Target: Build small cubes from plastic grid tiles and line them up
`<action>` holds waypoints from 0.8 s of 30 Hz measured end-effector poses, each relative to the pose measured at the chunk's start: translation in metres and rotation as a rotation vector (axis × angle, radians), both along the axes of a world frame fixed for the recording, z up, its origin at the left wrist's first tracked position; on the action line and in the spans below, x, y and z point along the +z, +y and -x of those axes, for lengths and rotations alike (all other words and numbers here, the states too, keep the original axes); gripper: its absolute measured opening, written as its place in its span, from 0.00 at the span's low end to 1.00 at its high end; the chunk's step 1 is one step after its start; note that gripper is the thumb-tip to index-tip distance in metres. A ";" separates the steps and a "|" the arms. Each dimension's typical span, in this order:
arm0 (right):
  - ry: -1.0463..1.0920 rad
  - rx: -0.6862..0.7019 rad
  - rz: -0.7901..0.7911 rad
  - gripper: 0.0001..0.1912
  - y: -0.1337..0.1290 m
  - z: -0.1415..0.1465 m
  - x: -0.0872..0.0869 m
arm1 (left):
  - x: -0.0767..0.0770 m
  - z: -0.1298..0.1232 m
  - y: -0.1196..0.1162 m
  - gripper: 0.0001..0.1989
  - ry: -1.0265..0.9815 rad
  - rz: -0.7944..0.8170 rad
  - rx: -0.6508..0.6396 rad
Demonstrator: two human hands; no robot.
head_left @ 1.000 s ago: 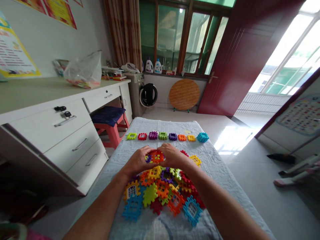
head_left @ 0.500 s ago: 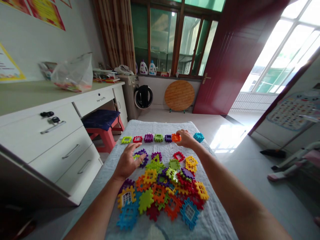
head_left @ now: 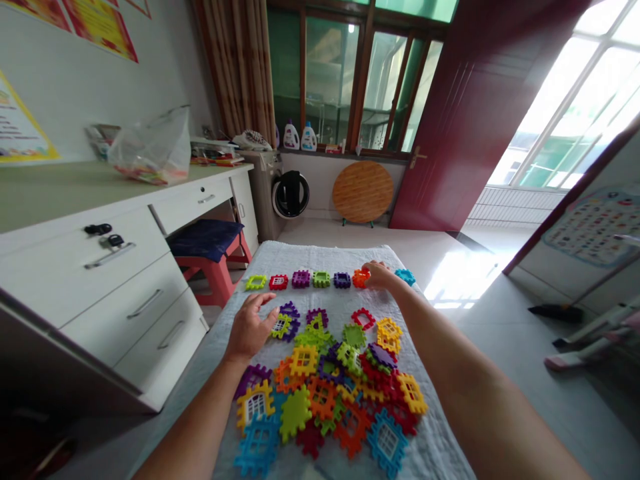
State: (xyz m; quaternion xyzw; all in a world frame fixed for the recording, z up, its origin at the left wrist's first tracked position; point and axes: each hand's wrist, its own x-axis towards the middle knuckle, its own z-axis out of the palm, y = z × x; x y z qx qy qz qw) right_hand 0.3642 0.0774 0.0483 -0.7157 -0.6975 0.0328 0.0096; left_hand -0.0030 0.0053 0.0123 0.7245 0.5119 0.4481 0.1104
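Note:
My right hand (head_left: 380, 275) has its fingers closed around an orange toy block (head_left: 361, 278) in the far row. That row also has a lime block (head_left: 255, 283), a red block (head_left: 279, 282), a purple block (head_left: 301, 279), a green block (head_left: 321, 279) and a dark blue block (head_left: 342, 280). A light blue block (head_left: 405, 277) sits at the right end, partly behind my right wrist. My left hand (head_left: 250, 328), fingers apart and holding nothing, is beside a lime window piece (head_left: 281, 326) on a purple piece.
Loose notched pieces lie heaped on the cloth-covered table (head_left: 210, 400) between my forearms, including a yellow piece (head_left: 304, 360) and a blue piece (head_left: 388, 441). White drawers (head_left: 145, 300) and a stool (head_left: 207, 240) stand to the left. A red door (head_left: 465, 120) is behind at right.
The orange block has shifted slightly right with my right hand, widening the space beside the dark blue block. My left hand has drawn back leftward from the lime window piece. The view has shifted slightly.

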 end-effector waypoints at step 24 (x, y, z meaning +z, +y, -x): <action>0.232 0.159 -0.233 0.28 -0.051 -0.008 0.005 | 0.001 -0.003 -0.001 0.14 0.014 0.034 -0.007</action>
